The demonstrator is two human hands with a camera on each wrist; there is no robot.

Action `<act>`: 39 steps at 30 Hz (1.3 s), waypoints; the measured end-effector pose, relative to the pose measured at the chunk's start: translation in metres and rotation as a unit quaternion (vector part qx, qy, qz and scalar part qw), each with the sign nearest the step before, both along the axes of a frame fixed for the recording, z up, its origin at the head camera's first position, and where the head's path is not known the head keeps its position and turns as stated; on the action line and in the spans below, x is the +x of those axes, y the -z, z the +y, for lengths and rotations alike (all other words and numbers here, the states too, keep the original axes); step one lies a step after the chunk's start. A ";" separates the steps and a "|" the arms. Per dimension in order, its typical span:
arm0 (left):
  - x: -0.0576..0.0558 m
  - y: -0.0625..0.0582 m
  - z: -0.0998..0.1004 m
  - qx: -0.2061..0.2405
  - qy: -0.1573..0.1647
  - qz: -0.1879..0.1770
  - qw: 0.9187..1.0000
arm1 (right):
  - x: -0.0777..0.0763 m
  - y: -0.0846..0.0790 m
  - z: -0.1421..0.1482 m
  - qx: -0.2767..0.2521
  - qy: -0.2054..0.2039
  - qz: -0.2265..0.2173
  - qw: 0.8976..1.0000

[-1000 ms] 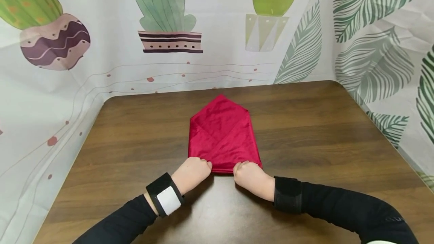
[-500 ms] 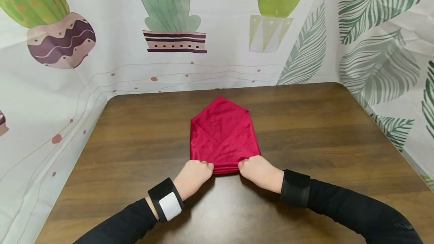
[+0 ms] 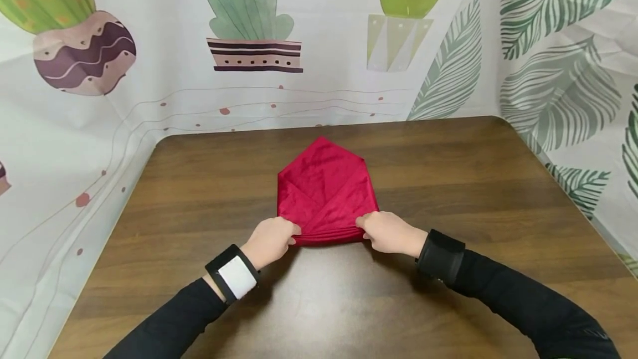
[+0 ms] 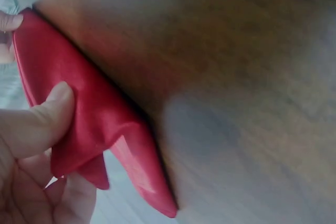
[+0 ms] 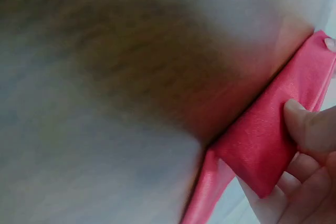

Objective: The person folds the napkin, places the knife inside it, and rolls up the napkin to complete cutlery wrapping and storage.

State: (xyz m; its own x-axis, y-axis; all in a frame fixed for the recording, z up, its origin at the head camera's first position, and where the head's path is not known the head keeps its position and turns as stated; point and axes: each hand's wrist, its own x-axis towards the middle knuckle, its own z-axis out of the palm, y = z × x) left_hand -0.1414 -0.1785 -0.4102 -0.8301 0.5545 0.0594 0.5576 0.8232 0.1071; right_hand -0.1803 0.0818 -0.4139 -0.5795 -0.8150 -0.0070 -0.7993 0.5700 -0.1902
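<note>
A shiny red cloth (image 3: 326, 187) lies folded in the middle of the table, its far end coming to a point and its near edge rolled or folded into a band. My left hand (image 3: 271, 241) pinches the left end of that band between thumb and fingers. At the right end, my right hand (image 3: 391, 232) pinches it the same way. In the left wrist view the thumb (image 4: 44, 119) presses on the red fabric (image 4: 100, 103), with fingers behind it. The right wrist view shows the other thumb (image 5: 310, 127) on the cloth's folded corner (image 5: 262, 156).
The brown wooden table (image 3: 448, 181) has rounded far corners. Behind it and along its sides hangs a white curtain (image 3: 329, 43) printed with cacti and leaves. Each wrist wears a black strap; the left strap (image 3: 231, 273) carries a white patch.
Both hands have moved forward and apart, to the outer ends of the near edge. That edge has shifted away from the person, so the cloth looks shorter, with a thicker fold in front.
</note>
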 end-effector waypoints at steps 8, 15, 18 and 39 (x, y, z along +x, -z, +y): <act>-0.016 0.003 -0.009 0.057 0.005 -0.059 0.997 | -0.011 -0.005 -0.005 -0.019 0.062 -0.094 0.993; -0.030 0.009 -0.013 0.099 -0.045 -0.146 0.983 | -0.017 -0.006 -0.008 0.000 0.114 -0.111 0.987; -0.035 0.009 -0.014 0.105 -0.064 -0.176 0.977 | -0.021 -0.006 -0.008 -0.005 0.118 -0.126 0.985; 0.001 0.006 -0.002 -0.132 0.067 0.151 0.977 | 0.007 0.010 0.003 0.044 -0.101 0.278 0.954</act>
